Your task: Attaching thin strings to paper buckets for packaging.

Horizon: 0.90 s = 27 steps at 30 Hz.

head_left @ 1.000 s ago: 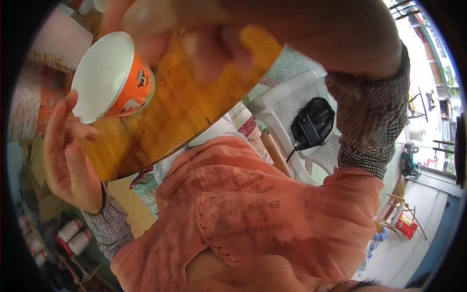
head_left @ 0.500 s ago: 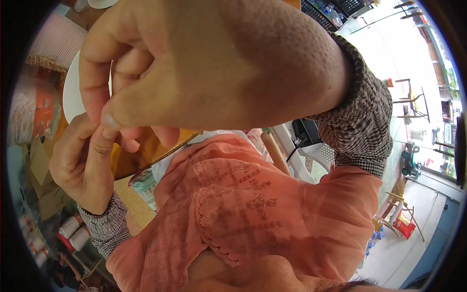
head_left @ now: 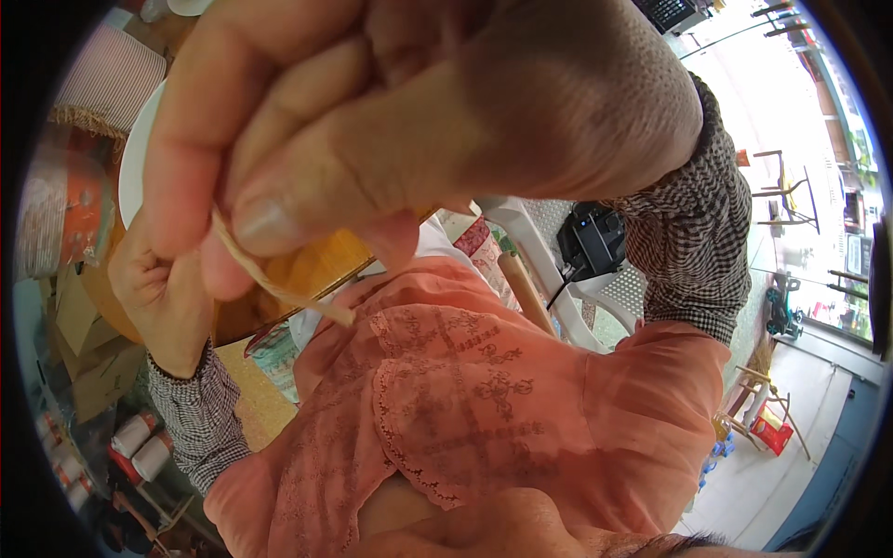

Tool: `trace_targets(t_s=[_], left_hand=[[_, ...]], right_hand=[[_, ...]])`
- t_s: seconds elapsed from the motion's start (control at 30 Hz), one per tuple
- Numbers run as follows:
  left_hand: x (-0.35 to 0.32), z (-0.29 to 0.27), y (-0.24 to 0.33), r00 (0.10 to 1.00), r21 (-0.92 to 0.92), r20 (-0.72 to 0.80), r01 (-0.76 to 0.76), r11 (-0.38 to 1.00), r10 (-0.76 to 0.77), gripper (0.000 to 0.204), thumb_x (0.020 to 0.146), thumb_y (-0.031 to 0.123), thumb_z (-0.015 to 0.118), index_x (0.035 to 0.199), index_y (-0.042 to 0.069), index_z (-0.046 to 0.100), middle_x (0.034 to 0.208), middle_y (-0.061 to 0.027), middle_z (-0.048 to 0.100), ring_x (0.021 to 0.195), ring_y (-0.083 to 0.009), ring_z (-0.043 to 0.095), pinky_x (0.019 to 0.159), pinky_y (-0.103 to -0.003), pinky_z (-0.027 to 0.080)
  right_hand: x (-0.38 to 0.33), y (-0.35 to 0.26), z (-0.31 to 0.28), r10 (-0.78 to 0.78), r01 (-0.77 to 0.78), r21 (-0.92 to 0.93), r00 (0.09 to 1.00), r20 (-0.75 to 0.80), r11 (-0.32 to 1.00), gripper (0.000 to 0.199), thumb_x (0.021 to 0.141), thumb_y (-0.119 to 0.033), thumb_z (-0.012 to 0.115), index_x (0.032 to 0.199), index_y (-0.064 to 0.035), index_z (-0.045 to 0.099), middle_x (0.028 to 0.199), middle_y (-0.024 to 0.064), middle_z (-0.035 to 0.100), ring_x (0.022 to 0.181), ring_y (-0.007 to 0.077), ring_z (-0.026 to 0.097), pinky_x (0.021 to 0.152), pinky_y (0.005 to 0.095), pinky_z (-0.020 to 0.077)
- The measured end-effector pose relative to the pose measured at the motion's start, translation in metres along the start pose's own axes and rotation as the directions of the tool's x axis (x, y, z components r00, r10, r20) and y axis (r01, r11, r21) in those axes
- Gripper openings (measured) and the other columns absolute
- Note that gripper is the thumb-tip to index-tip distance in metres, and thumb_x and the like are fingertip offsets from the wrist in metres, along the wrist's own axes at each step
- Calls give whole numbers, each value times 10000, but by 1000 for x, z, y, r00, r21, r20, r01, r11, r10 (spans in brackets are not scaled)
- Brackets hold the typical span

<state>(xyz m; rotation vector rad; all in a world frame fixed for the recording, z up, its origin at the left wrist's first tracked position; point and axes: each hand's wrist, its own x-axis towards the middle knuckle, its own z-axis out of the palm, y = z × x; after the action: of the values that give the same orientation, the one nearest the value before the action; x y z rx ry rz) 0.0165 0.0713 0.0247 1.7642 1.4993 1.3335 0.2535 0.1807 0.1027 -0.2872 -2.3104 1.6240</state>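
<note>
In the head view, the right hand (head_left: 349,139) is close to the camera, across the upper left, its fingers bent and its thumb and forefinger clamped on a thin, pale twisted cord (head_left: 270,282). The cord slants down to the right from this pinch, its loose end in front of the salmon-coloured top (head_left: 465,391). The left hand (head_left: 177,321) is just below and behind, its fingers curled; the right hand partly covers them, so I cannot tell whether they grip anything. Behind both hands is the wooden tabletop (head_left: 326,265), with a round white rim (head_left: 132,177) showing beside the right hand. A nested stack of white bowls (head_left: 113,79) is at the upper left. Right of the tabletop, a black device (head_left: 595,242) rests on a white plastic chair (head_left: 581,321).
</note>
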Motion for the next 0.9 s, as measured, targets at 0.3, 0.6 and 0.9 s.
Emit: trace_targets(t_s=[0.3,0.6,0.9], left_hand=[[7,7,9,997,-91,1,72,993,-72,162,937,79,566,1003,-53,632,757,-62,631,654,-106,574,619,-230,468],[5,2,0,995,-48,36,95,994,-93,154,931,72,575,1000,-54,630,791,-55,626,696,-99,576,643,-219,472],[3,12,-1,991,31,130,3,1000,-7,126,917,58,581,902,-55,634,780,-61,623,692,-93,559,637,-226,458]], right_hand=[[-13,3,-13,-71,72,11,996,-60,997,152,829,-100,603,912,25,630,752,67,667,656,111,639,576,217,491],[-13,21,-19,-153,159,47,983,-106,986,155,855,-99,594,929,36,609,773,77,666,651,115,639,562,209,486],[-13,24,-1,-224,238,61,957,-183,969,159,882,-98,585,946,48,587,794,87,664,645,118,640,548,201,481]])
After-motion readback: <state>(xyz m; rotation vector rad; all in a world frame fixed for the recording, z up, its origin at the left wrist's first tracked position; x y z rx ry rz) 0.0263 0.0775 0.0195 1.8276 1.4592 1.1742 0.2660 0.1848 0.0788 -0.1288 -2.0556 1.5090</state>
